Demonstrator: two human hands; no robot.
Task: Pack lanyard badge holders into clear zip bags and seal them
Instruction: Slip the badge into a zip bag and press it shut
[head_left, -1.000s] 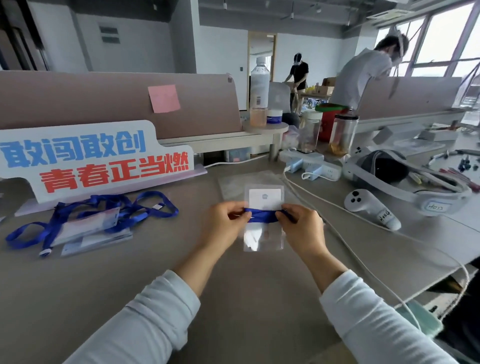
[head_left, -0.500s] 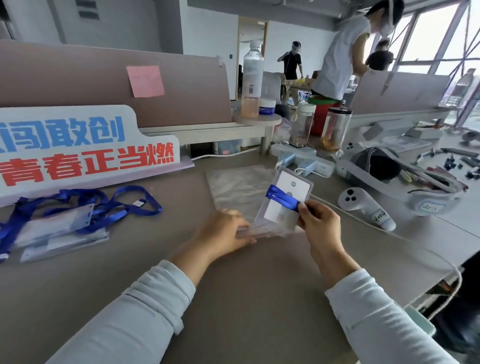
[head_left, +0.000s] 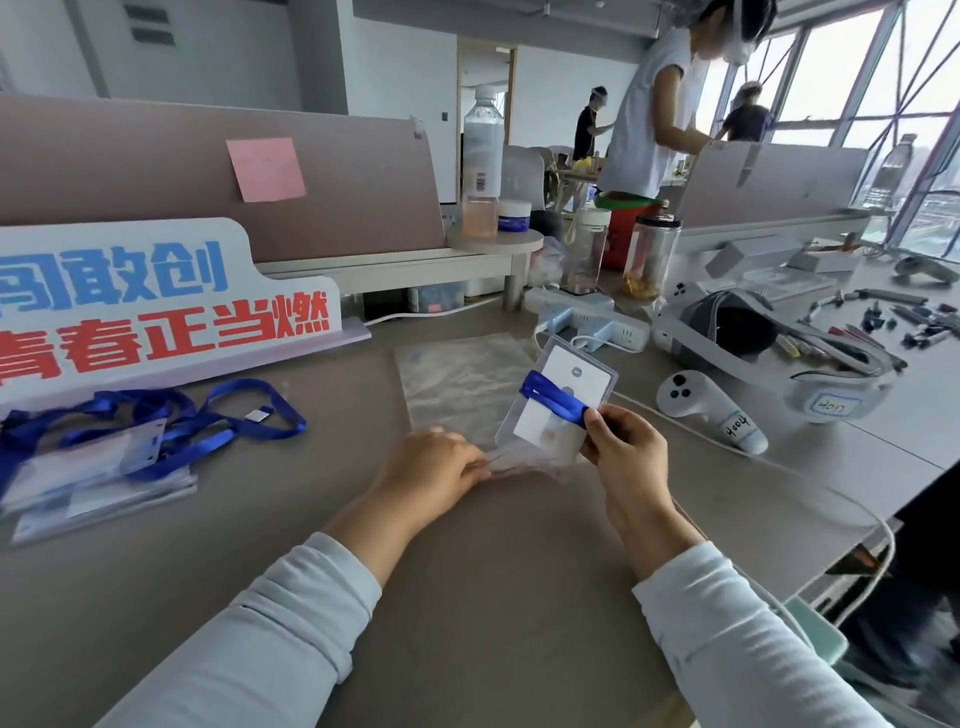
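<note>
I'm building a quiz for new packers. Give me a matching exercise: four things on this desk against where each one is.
Things:
1. badge holder
2. clear zip bag
3. pink sticky note
4. white controller

Places:
A. stuck on the partition
B. on the desk, near edge held by the left hand
C. pinched in the right hand
D. lying on the desk, right of the right hand

Pairs: 1-C, 2-B, 3-A, 4-D

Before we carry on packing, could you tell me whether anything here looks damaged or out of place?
Nothing looks damaged or spilled. The right hand holds the badge holder tilted over the zip bag, whose edge the left hand pinches.
</note>
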